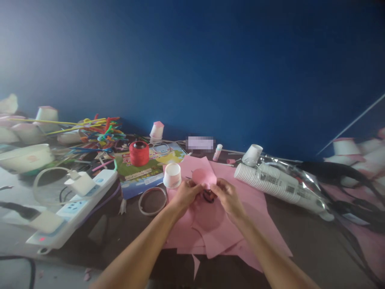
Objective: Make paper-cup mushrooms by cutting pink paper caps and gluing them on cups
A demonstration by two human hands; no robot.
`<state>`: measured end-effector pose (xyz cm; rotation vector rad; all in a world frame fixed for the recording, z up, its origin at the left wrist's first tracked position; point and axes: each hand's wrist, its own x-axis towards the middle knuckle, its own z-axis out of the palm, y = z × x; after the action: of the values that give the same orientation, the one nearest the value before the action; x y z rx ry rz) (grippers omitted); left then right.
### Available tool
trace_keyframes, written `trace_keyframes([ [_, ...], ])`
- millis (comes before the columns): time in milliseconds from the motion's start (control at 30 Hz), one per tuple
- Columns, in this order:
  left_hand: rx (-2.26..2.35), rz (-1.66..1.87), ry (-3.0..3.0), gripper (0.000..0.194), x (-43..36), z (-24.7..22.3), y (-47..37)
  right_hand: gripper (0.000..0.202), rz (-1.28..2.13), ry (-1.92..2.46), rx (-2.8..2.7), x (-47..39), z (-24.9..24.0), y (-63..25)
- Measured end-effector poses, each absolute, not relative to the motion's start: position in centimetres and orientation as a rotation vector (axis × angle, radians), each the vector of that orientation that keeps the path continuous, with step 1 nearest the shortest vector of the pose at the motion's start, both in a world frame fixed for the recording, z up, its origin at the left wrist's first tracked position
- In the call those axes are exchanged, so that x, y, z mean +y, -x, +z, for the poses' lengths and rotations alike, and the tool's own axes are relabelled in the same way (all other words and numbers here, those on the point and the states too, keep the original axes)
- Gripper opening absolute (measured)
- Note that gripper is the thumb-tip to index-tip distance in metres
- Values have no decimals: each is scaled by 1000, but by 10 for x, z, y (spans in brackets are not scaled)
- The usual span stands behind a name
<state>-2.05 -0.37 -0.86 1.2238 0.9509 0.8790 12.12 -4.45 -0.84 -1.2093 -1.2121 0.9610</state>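
Observation:
Both hands hold a small piece of pink paper (pixel 204 175) near its lower edge, above larger pink sheets (pixel 252 208) on the dark table. My left hand (pixel 188 194) pinches it from the left, and my right hand (pixel 227 195) pinches it from the right, fingertips close together. Just under the fingers lies a dark looped object (pixel 208 196), partly hidden, which looks like scissor handles. A white paper cup (pixel 172 176) stands to the left of my left hand. Behind the held paper, a glue stick (pixel 217 152) stands near the wall.
Left are a white power strip (pixel 76 206), tape rings (pixel 152 201), a red roll (pixel 139 153) on a colourful booklet (pixel 144 180) and pipe cleaners (pixel 105 130). Stacked paper cups (pixel 270 184) lie in plastic at right. A cup with a pink top (pixel 157 131) stands by the blue wall.

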Motion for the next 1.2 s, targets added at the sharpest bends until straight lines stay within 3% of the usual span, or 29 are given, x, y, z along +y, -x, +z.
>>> trace_keyframes([
  [500, 888, 909, -1242, 36, -7, 0, 19, 28, 613, 1547, -1441, -45, -11, -121],
  [1200, 858, 856, -1204, 22, -2, -14, 18, 33, 828, 1365, -1307, -46, 3, -135],
])
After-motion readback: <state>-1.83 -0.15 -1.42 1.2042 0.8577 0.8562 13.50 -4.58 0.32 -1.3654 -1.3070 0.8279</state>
